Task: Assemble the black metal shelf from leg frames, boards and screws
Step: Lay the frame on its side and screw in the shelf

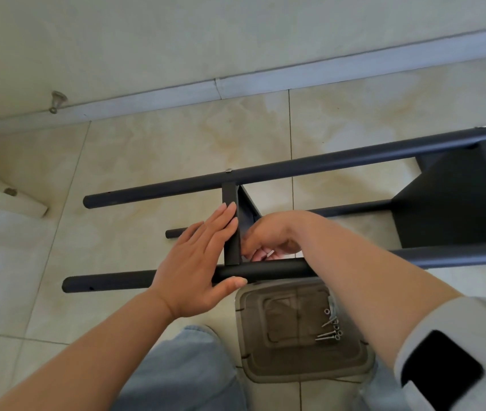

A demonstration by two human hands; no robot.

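The black metal shelf lies on its side on the tiled floor, its round legs running left to right. A black board is fixed at the right end. A second black board stands edge-on between the upper and near legs in the middle. My left hand presses flat against that board's left face, thumb under the near leg. My right hand reaches behind the board, fingers curled; what they pinch is hidden. A screw head shows on the upper leg above the board.
A clear plastic tray lies on the floor in front of me with several screws and washers at its right side. The wall's skirting runs behind the shelf. A pale furniture leg stands at the left. My jeans-clad knee is below.
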